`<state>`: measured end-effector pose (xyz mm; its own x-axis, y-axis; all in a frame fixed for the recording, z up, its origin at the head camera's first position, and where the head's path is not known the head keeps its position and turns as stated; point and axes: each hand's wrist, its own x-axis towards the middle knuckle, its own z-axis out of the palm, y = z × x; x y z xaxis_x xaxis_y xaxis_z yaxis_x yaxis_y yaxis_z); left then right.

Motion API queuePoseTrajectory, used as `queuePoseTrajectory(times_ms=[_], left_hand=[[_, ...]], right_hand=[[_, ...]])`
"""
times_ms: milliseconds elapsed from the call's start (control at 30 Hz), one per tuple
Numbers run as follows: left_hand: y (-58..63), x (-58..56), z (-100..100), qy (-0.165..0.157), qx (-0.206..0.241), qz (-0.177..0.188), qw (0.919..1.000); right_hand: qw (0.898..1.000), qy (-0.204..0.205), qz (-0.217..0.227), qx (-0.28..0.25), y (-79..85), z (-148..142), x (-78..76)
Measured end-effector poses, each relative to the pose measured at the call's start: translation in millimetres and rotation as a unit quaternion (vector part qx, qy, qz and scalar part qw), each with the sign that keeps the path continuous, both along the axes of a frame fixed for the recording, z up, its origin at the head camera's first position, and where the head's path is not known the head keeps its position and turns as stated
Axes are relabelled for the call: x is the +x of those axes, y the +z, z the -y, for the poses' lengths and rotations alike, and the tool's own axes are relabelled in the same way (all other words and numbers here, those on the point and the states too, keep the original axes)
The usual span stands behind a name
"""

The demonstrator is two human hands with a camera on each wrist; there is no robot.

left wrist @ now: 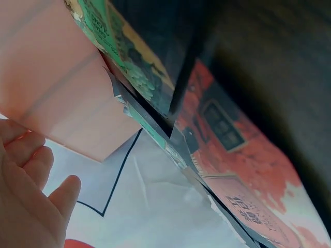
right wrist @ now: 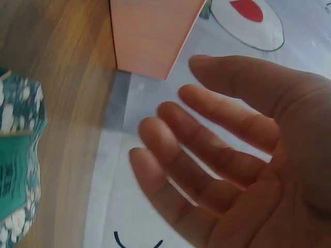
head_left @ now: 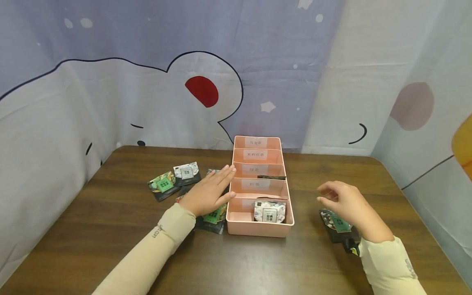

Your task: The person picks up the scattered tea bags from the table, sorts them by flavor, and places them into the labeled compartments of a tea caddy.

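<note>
A pink divided storage box (head_left: 258,229) with labelled compartments stands mid-table. A white-and-grey tea sachet (head_left: 270,212) leans in its front compartment, and dark sachet edges (head_left: 271,177) show in compartments behind. My left hand (head_left: 210,192) is at the box's left side, fingers straight, above several tea sachets (head_left: 214,216) that it partly hides. In the left wrist view a red sachet (left wrist: 232,155) and a green one lie close by. My right hand (head_left: 341,203), fingers loosely bent and holding nothing, hovers over a dark sachet with a green label (head_left: 341,224) right of the box.
Two more sachets lie left of the pile, one green and yellow (head_left: 162,184), one white and black (head_left: 187,173). A small black item (head_left: 350,247) shows by the right wrist. A printed curtain (head_left: 155,94) hangs behind the brown table (head_left: 110,205).
</note>
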<state>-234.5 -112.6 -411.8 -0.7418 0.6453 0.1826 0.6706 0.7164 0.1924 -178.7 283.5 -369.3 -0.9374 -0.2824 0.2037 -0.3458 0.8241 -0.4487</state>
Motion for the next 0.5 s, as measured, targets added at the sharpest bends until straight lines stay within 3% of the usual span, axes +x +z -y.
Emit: queuePoseTrajectory(times_ms=[167,500], left_hand=[[-0.7,-0.4,0,-0.004,0.003,-0.004,1.0000],[-2.5,-1.0,0,-0.003,0.005,0.003,1.0000]], right_hand=[[0.998,-0.020,0.065,0.008,-1.2,-13,-1.4],[0.989,-0.065,0.126,0.035,-2.1,-35,-3.4]])
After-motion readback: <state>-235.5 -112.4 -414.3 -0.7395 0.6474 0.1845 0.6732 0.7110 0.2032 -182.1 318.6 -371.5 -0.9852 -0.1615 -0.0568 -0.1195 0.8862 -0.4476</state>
